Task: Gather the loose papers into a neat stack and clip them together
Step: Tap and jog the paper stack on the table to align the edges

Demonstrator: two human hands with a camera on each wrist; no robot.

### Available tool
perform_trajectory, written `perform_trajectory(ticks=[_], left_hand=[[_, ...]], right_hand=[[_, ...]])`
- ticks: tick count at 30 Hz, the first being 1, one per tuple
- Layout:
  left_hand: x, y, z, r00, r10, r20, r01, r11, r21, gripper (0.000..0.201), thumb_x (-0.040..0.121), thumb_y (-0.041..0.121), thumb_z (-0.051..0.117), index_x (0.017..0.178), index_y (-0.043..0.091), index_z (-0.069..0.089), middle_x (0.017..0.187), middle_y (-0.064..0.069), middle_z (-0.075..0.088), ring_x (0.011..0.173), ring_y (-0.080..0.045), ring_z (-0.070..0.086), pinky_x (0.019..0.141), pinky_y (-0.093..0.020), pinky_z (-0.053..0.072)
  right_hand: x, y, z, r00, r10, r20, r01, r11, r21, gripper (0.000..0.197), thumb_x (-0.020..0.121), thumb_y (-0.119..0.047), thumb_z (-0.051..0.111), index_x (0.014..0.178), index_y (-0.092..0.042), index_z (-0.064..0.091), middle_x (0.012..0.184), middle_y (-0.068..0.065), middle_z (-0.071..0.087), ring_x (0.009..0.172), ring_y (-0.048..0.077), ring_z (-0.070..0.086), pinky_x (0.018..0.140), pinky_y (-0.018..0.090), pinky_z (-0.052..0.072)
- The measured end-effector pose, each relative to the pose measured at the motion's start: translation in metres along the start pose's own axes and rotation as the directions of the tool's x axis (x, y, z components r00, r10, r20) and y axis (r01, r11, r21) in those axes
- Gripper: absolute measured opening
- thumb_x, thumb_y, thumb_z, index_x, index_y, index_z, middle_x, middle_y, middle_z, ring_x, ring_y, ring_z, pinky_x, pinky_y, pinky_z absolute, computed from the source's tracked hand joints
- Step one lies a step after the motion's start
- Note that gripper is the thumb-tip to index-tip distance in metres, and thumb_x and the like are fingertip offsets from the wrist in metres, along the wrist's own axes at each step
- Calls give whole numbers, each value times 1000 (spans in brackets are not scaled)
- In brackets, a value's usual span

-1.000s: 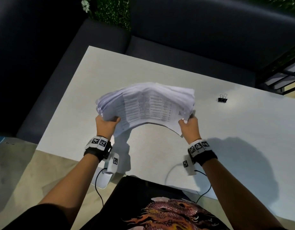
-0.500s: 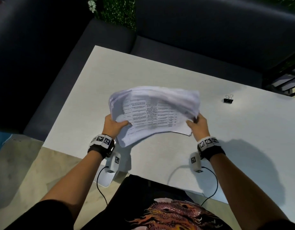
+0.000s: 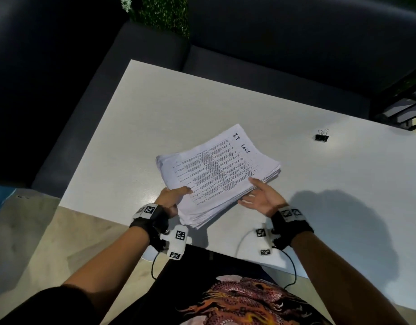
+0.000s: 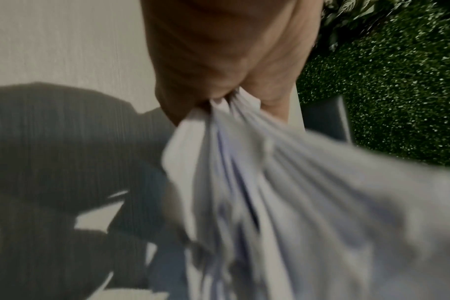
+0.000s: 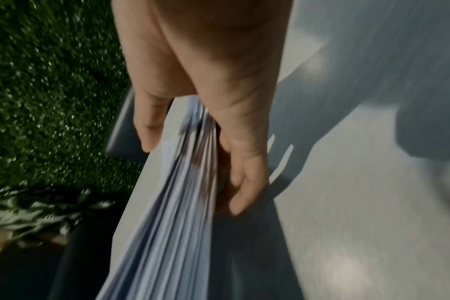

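A thick stack of printed white papers (image 3: 216,174), handwritten "IT LOGS" on the top sheet, lies flat and angled over the white table (image 3: 136,127). My left hand (image 3: 176,198) grips its near left corner, thumb on top; the left wrist view shows the sheets (image 4: 295,203) fanning from that grip, blurred. My right hand (image 3: 256,195) holds the near right edge, with the thumb (image 5: 147,130) on the top sheet and the fingers (image 5: 242,182) under the stack (image 5: 167,223). A black binder clip (image 3: 322,136) lies on the table far to the right, away from both hands.
A dark sofa (image 3: 272,55) wraps round the table's far and left sides. Green foliage (image 3: 160,12) stands behind it. The table's near edge runs just below my wrists, and the stack's near corner reaches toward it.
The stack was arched upward between my hands; now it is flat, lower and turned so its long side runs diagonally. My right hand has turned palm-up under the edge.
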State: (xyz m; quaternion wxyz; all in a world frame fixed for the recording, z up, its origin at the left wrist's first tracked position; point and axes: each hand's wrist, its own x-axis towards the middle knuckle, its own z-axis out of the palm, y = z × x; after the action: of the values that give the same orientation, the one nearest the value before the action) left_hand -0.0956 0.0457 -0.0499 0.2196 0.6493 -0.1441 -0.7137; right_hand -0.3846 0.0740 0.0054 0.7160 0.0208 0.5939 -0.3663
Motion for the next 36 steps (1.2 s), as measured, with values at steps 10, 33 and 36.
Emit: perform_trajectory(ticks=[10,33,36], left_hand=[[-5,-5,-10,999,27,-16,-28,1000,-3,78,45,15,93,112,-6,58,98,-19,70,72,-29,69,64,-38,60],[-112,122,102,377,926,-14,-914,374,159,31,78,2,73,106,-1,59,94,2,66,85,2,67,77,-28,59],[-111,126,97,301,954,-1,-923,292,251,30,79,3,73,103,-7,61,91,1,66,78,11,64,72,-17,55]], right_hand=[[10,12,14,955,-229,-188,179,952,-248,55,76,-4,77,127,-1,55,122,19,65,98,25,63,91,38,53],[-105,-88,81,460,-887,37,765,374,-524,30,86,-6,67,115,-8,60,105,-2,65,100,11,62,88,13,49],[-110,-87,84,403,-907,119,736,245,-631,30,87,-10,67,113,1,61,96,0,63,89,13,61,74,0,44]])
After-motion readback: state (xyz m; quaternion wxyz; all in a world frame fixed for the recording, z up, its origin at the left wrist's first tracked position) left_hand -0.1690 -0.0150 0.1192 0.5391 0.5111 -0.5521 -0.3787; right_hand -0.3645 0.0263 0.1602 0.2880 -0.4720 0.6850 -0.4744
